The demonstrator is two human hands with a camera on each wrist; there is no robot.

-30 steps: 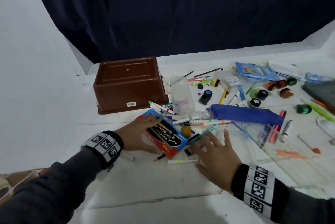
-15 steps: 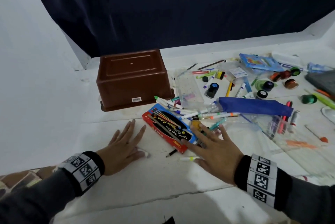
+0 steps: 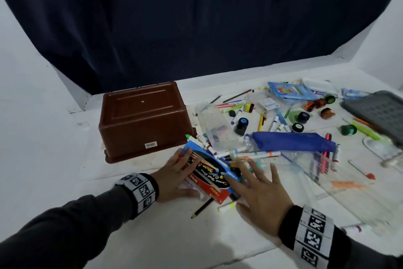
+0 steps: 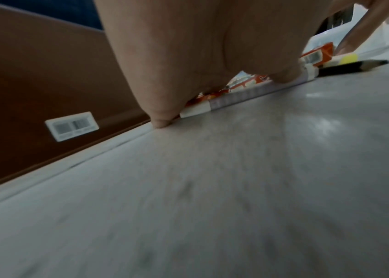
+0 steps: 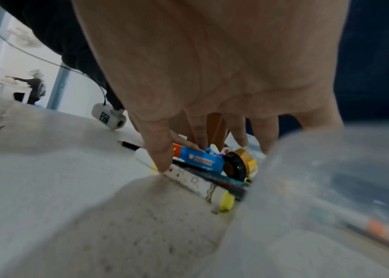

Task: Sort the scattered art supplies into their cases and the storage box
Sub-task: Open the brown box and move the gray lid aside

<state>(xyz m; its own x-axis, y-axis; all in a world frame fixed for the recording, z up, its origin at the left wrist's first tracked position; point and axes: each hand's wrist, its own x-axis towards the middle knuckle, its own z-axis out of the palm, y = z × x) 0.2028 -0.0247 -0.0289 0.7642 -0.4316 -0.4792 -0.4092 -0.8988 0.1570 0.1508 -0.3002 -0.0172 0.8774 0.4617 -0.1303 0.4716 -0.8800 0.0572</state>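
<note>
A red, blue and black coloured-pencil box lies slanted on the white table in front of me. My left hand lies over its left end, fingers fairly straight on the lid. In the left wrist view my left hand has its thumb tip against a white marker beside the box. My right hand is spread flat over the box's right end and the loose markers there. Its thumb touches a yellow-capped marker next to the box end. The brown storage box stands upside down behind.
A black pencil lies near the box's front corner. A blue pouch, a clear case, paint pots and several markers are scattered to the right, with a grey tray at the far right. A dark curtain hangs behind.
My left hand moved from lying flat on the table, left of the pencil box, onto the box's left end. My right hand stayed spread at the box's right end.
</note>
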